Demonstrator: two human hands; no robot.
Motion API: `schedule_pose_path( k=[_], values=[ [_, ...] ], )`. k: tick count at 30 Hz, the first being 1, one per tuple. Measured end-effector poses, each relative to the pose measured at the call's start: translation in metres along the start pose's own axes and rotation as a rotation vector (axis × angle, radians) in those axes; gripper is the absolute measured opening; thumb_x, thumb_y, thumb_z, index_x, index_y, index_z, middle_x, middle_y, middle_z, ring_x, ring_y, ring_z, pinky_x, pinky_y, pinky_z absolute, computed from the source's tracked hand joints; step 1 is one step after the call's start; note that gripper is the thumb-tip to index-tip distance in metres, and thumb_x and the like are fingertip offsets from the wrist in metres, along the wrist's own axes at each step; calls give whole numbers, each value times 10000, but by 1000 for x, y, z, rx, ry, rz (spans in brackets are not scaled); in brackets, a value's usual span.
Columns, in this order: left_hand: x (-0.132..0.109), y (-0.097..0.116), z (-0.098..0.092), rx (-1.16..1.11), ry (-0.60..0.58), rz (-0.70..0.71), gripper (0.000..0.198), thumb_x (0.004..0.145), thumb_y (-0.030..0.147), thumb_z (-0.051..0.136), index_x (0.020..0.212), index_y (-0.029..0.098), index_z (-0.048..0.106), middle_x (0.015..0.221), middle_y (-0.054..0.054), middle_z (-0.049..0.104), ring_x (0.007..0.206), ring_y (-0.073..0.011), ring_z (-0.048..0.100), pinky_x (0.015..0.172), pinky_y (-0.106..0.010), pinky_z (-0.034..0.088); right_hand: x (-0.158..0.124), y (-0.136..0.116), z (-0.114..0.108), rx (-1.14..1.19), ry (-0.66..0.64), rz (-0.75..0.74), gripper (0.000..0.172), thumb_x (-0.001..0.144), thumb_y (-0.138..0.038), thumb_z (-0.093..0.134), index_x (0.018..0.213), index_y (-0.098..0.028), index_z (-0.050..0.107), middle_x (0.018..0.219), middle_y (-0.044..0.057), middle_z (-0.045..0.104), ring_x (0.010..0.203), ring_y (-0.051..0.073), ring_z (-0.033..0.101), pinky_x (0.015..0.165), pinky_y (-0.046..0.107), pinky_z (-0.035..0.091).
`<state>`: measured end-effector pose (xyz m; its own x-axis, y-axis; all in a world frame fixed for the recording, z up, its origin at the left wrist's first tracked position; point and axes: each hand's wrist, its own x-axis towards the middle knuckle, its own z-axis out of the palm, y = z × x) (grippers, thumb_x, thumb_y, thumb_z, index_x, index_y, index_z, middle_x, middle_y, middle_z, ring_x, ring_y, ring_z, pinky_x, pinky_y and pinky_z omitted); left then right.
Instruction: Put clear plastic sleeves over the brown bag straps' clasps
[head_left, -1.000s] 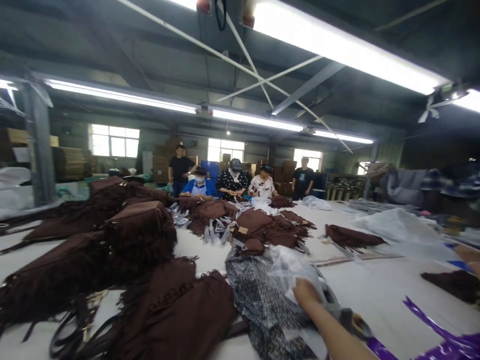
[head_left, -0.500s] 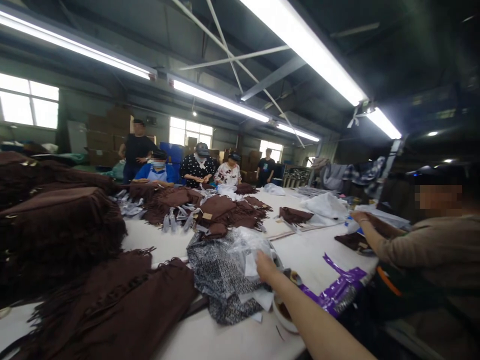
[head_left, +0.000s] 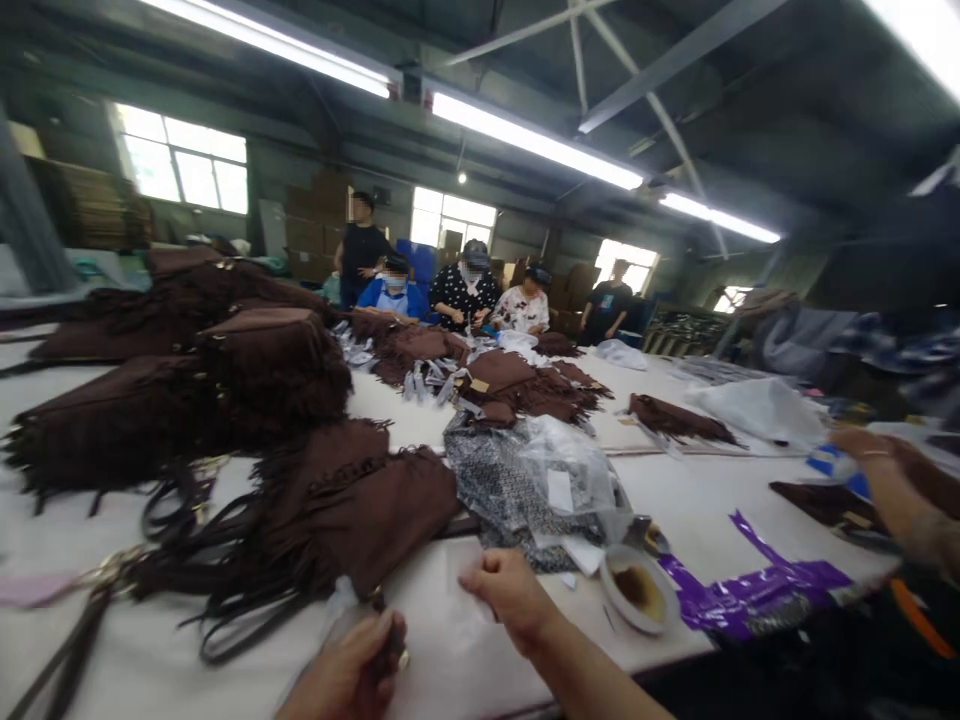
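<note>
Low in the view, my left hand [head_left: 358, 660] is closed around a dark strap end [head_left: 386, 625] with gold-coloured metal on it. Some clear plastic [head_left: 341, 600] shows beside that hand. My right hand [head_left: 514, 598] pinches a thin see-through plastic piece [head_left: 463, 580] just above the white table. Beyond both hands lies a brown fringed bag [head_left: 390, 515], with dark looped straps [head_left: 232, 600] to its left. A grey speckled cloth [head_left: 487, 480] lies behind my right hand, partly under a crumpled clear plastic bag [head_left: 577, 450] with white paper pieces.
Brown fringed bags are stacked on the left [head_left: 262, 370]. A roll of tape [head_left: 641, 590] and a purple plastic package [head_left: 750, 590] lie at the right edge of the table [head_left: 675, 510]. A co-worker's arm [head_left: 892, 480] reaches in at right; several people [head_left: 461, 290] are across the table.
My right hand has left the clear plastic on the grey cloth and come nearer, holding a thin plastic piece. My left hand has come into view with the strap. The view has swung left.
</note>
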<state>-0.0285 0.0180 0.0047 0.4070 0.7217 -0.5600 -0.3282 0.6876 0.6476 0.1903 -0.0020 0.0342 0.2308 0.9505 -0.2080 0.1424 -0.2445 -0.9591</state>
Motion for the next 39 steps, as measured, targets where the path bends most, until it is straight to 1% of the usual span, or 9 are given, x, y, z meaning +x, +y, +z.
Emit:
schedule_pose_path(
  k=[2, 4, 8, 11, 15, 18, 24, 27, 39],
  values=[
    [-7, 5, -3, -51, -56, -13, 384, 631, 409, 829, 861, 157, 652, 757, 3, 624, 623, -77, 566, 479, -156, 388, -13, 9, 31, 67, -107, 18, 245, 634, -350, 701, 598, -136, 588, 493, -61, 420, 465, 69, 330, 452, 207, 243],
    [-14, 10, -7, -41, -93, -12, 362, 678, 399, 798, 892, 144, 654, 761, -8, 630, 639, -84, 578, 513, -166, 404, -20, 17, 50, 78, -180, 12, 239, 632, -341, 709, 597, -128, 606, 517, -50, 452, 503, 77, 361, 487, 208, 273],
    [-22, 7, -13, 18, -126, 17, 340, 692, 390, 786, 865, 133, 645, 755, -11, 625, 649, -93, 576, 563, -184, 401, -23, 26, 65, 27, -223, -32, 286, 671, -397, 699, 612, -129, 617, 542, -43, 473, 542, 94, 400, 530, 215, 317],
    [-18, -3, -15, 133, -112, 112, 347, 705, 433, 758, 782, 119, 634, 686, 2, 591, 603, -87, 523, 547, -193, 364, -23, 26, 67, -132, -169, -105, 333, 741, -436, 643, 600, -137, 607, 554, -32, 481, 574, 111, 429, 545, 219, 327],
    [-10, -11, -15, 355, -24, 207, 391, 713, 507, 708, 685, 130, 608, 552, 26, 534, 502, -86, 419, 487, -218, 269, -18, 18, 67, -281, -97, -229, 277, 811, -368, 559, 681, -147, 663, 662, 5, 590, 670, 143, 517, 625, 236, 377],
    [-10, -9, -14, 417, -15, 209, 396, 725, 526, 681, 690, 137, 614, 562, 4, 581, 499, -95, 419, 490, -226, 264, -15, 10, 65, -266, -109, -205, 235, 791, -319, 579, 673, -152, 696, 651, 13, 623, 676, 151, 551, 648, 239, 400],
    [-19, 15, -15, 190, 18, 156, 403, 649, 485, 773, 845, 145, 682, 736, -6, 612, 687, -114, 517, 598, -210, 363, -27, 2, 61, -313, -110, -186, 152, 706, -222, 646, 572, -153, 671, 581, -8, 609, 606, 126, 546, 603, 217, 390],
    [-19, 22, -12, 92, 30, 145, 423, 593, 475, 820, 828, 151, 683, 704, 10, 577, 653, -93, 488, 583, -199, 352, -36, 4, 61, -321, -143, -167, 150, 686, -173, 645, 537, -155, 652, 557, -20, 587, 586, 113, 537, 594, 208, 386],
    [-18, 13, -7, 94, 57, 161, 488, 569, 513, 814, 837, 131, 670, 642, 36, 505, 615, -79, 444, 557, -191, 340, -36, 5, 70, -277, -167, -71, 87, 658, -197, 686, 586, -151, 702, 610, 15, 681, 607, 148, 599, 602, 227, 433]
  ],
)
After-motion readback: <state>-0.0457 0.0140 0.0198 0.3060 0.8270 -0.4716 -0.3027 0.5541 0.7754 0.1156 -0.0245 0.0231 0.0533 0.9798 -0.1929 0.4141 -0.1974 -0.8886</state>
